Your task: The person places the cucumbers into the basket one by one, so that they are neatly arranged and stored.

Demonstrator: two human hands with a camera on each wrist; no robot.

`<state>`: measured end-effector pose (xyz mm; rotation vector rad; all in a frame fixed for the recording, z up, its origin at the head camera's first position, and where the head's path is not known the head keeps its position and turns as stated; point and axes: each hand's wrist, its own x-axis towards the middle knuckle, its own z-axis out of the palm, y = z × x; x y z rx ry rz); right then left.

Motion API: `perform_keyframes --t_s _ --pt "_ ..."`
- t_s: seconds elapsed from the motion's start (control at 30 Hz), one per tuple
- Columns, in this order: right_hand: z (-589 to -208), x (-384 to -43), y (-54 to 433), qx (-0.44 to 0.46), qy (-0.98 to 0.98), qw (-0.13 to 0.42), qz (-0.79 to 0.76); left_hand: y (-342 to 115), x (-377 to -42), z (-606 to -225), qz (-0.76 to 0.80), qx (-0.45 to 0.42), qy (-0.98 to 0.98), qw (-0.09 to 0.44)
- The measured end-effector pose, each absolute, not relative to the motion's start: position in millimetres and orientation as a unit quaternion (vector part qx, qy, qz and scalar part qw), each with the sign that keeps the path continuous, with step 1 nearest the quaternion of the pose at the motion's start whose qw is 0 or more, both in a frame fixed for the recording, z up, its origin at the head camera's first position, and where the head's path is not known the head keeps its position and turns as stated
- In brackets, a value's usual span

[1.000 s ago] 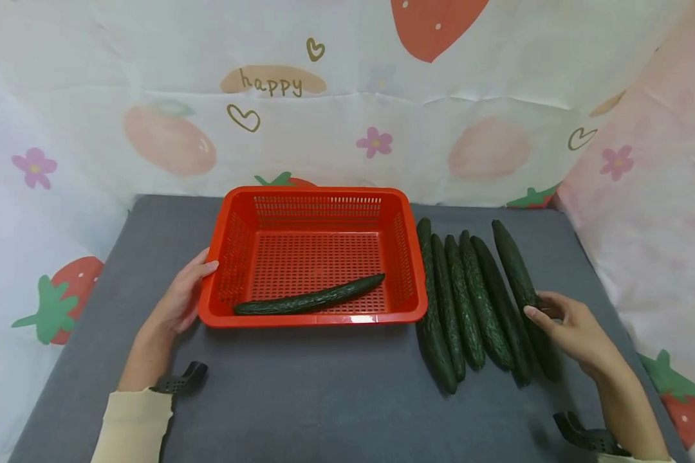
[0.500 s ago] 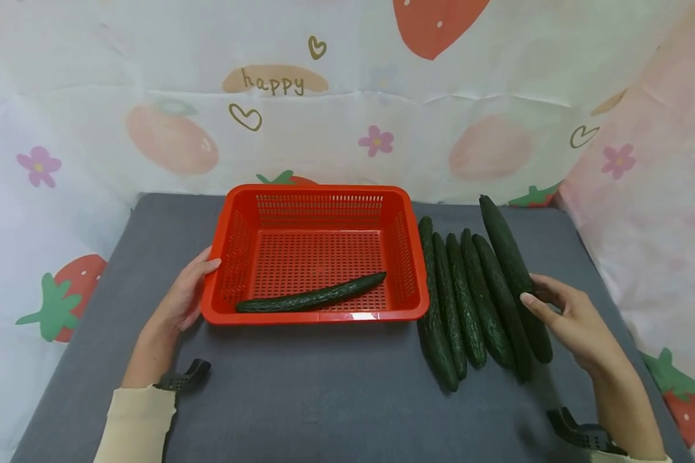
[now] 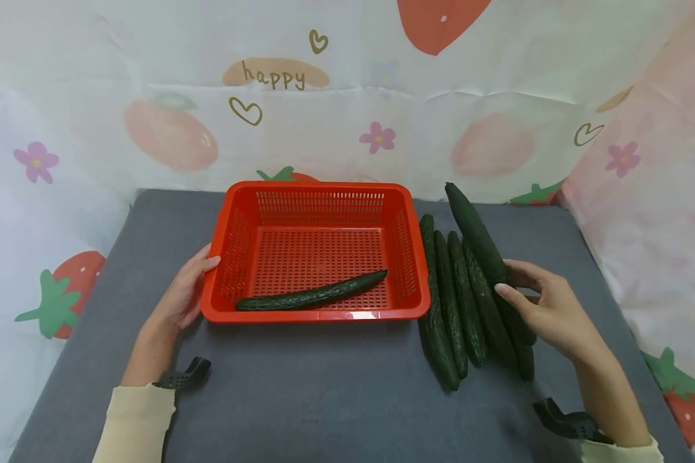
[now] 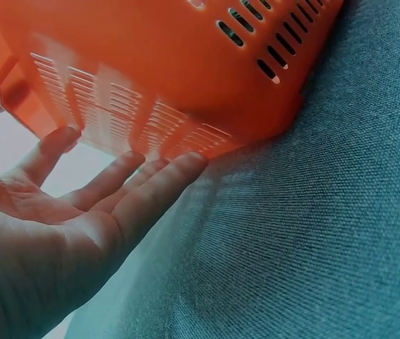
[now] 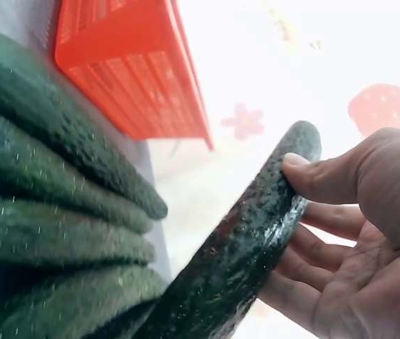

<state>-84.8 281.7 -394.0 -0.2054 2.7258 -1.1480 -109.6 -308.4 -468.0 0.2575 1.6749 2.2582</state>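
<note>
My right hand (image 3: 550, 314) grips a dark green cucumber (image 3: 476, 233) between thumb and fingers, raised and tilted over the right end of a row. In the right wrist view the thumb lies on one side of this cucumber (image 5: 242, 247), with the fingers on the other. My left hand (image 3: 181, 294) holds the left rim of a red plastic basket (image 3: 318, 316), thumb over the edge. The left wrist view shows its fingertips against the slotted outer wall (image 4: 185, 78). One cucumber (image 3: 313, 298) lies inside the basket along the near side.
Several more cucumbers, such as the leftmost one (image 3: 438, 321), lie side by side right of the basket. The held cucumber partly hides the rightmost ones. A grey cloth (image 3: 324, 392) covers the table, and a printed curtain (image 3: 336, 148) hangs behind.
My right hand has lifted the outermost cucumber off the table and carried it left over the row's right end. The left hand stays on the basket.
</note>
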Motion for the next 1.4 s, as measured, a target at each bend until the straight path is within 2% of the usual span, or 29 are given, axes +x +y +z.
perform_keyframes --t_s 0.3,0.57,1.4 --pt "-386 -94 249 -0.125 0.909 0.03 -0.396 -307 -113 -470 0.798 0.1 0.571 0.164" --pt "-385 -107 217 -0.153 0.898 0.034 -0.411 -308 -112 -467 0.783 0.065 0.599 0.154" --pt "-355 -140 145 -0.241 0.896 0.041 -0.371 -307 -111 -470 0.786 0.063 0.598 0.147"
